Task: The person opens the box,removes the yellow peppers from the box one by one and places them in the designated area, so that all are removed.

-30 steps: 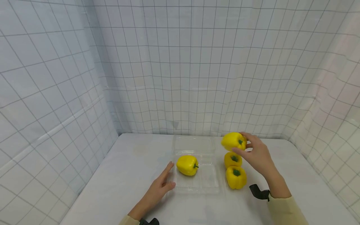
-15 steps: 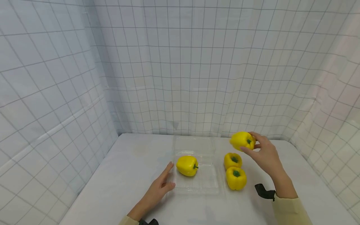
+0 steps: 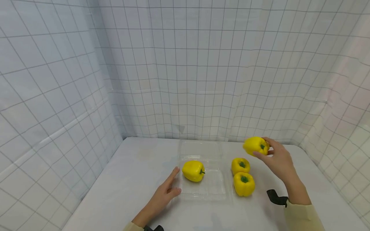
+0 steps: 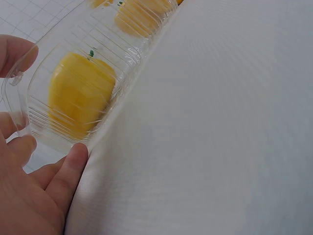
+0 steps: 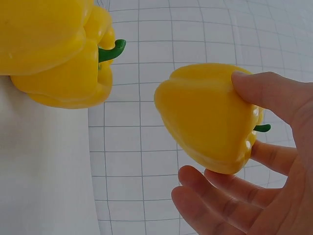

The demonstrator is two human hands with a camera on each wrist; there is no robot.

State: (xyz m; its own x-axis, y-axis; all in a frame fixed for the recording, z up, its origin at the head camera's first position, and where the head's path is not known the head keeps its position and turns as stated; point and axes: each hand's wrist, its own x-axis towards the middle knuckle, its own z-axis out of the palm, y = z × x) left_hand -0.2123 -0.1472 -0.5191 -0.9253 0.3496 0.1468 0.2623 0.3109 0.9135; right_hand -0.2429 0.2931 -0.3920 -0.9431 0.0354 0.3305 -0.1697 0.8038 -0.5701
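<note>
My right hand [image 3: 280,160] holds a yellow bell pepper [image 3: 254,146] on its side above the back right of the table. Thumb and fingertips grip its stem end, as the right wrist view shows; the green stem [image 5: 262,128] points toward the palm. My left hand [image 3: 162,195] rests at the left side of a clear plastic container [image 3: 212,186], index finger and thumb spread along its wall. Inside the container, on the left, lies another yellow bell pepper [image 3: 193,171], its stem facing right.
Two more yellow bell peppers, a rear one [image 3: 240,166] and a front one [image 3: 244,183], stand stem up right of the container. The container's lid [image 3: 199,149] lies folded back. Gridded white curtains [image 3: 179,80] surround the white table [image 3: 138,166].
My right hand has moved to the right with the bell pepper in its grip, away from the container. The left hand and the other peppers have stayed in place.
</note>
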